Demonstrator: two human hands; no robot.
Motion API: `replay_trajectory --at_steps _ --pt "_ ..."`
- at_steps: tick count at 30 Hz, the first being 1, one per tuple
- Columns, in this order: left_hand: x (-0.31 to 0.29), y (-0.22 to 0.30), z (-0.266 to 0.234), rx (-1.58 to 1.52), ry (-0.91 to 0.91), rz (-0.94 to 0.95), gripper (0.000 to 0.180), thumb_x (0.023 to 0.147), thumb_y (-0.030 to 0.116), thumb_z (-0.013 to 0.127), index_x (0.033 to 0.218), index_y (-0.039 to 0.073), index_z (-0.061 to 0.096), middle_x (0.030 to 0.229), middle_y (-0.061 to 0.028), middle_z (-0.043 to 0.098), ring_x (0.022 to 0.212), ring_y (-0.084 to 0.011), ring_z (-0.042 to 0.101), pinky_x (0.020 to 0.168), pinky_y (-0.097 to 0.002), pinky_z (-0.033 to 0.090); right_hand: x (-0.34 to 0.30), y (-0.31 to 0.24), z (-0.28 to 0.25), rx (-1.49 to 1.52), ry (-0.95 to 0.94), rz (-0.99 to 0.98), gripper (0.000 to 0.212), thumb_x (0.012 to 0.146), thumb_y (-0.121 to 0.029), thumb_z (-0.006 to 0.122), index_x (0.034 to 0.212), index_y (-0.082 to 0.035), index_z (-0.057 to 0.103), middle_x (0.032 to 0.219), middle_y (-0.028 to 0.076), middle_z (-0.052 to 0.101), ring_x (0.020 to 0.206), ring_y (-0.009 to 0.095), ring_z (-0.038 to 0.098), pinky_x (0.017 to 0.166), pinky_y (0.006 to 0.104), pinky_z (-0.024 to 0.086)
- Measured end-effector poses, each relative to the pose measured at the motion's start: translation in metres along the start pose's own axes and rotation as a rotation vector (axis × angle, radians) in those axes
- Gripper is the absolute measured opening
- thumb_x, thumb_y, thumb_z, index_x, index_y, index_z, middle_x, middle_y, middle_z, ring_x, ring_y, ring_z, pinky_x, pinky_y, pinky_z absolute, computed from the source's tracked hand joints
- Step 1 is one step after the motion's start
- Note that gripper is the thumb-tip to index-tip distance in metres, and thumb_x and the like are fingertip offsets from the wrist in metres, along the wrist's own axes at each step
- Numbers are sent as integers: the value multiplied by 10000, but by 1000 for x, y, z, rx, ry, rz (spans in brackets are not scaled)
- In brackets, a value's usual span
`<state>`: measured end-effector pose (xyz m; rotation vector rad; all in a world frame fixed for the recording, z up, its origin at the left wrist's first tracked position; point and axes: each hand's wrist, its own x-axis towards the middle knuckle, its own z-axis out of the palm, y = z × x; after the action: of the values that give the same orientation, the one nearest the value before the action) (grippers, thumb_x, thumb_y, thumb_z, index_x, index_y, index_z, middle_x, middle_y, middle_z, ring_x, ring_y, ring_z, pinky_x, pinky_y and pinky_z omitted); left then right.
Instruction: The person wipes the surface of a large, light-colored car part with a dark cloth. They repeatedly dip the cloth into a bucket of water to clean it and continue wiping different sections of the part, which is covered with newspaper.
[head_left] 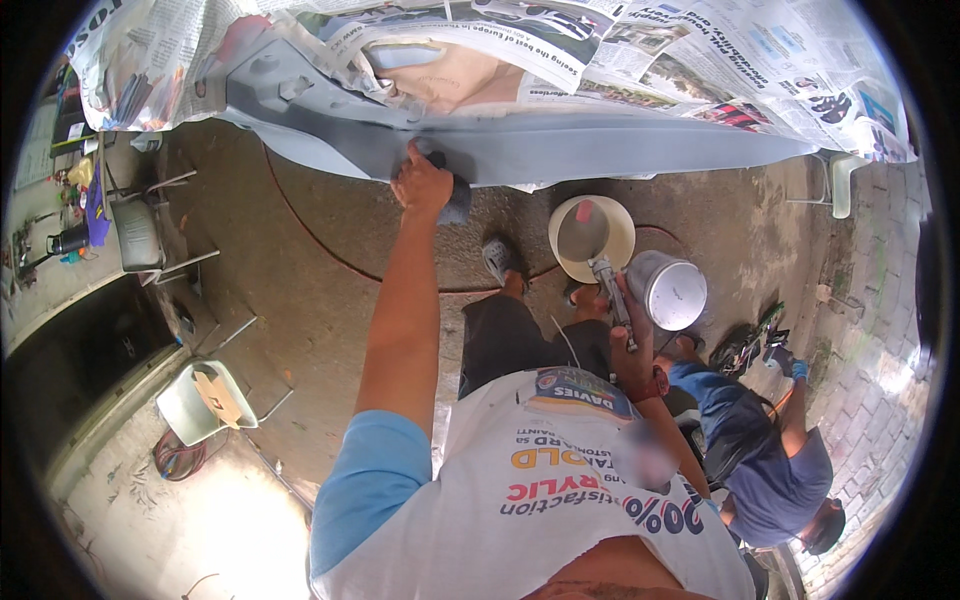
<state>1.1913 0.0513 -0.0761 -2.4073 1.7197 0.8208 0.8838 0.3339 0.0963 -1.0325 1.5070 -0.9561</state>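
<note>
A long grey panel (500, 150), which looks like a vehicle body part, stretches across the top with newspaper masking (680, 50) around it. My left hand (424, 188) reaches up to its lower edge, one finger extended against the grey surface. A dark grey cloth (456, 200) shows beside and behind that hand, which seems to grip it; the other fingers are mostly hidden. Low in front of my body, my right hand (632, 340) is wrapped around a metal spray gun (608, 285). A white round cup or can (676, 292) sits beside the gun; whether they are joined is unclear.
A pale bucket (622, 225) with a reddish item inside stands by my feet. A hose (320, 255) crosses the floor. Chairs (138, 235) line the left, one bearing cardboard (220, 398). Another person (765, 450) crouches at the lower right. A white stool (843, 185) stands far right.
</note>
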Motion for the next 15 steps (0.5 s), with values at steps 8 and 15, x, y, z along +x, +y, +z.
replay_trajectory --at_steps 8,15 --pt "-5 1 -2 -22 -16 11 878 888 240 628 1657 93 229 1439 -253 598 1351 -416 592 1176 -575 360 2 -13 6 -227 39 -1 1061 987 -833 431 1583 43 466 1298 171 686 1167 238 651 1042 407 490" --pt "-5 5 -6 -25 -32 -18 875 889 233 630 1657 105 231 1454 -255 590 1376 -418 570 1178 -573 355 5 -22 6 -266 19 -50 994 1022 -781 436 1585 36 469 1205 139 690 1102 225 651 1028 397 483"
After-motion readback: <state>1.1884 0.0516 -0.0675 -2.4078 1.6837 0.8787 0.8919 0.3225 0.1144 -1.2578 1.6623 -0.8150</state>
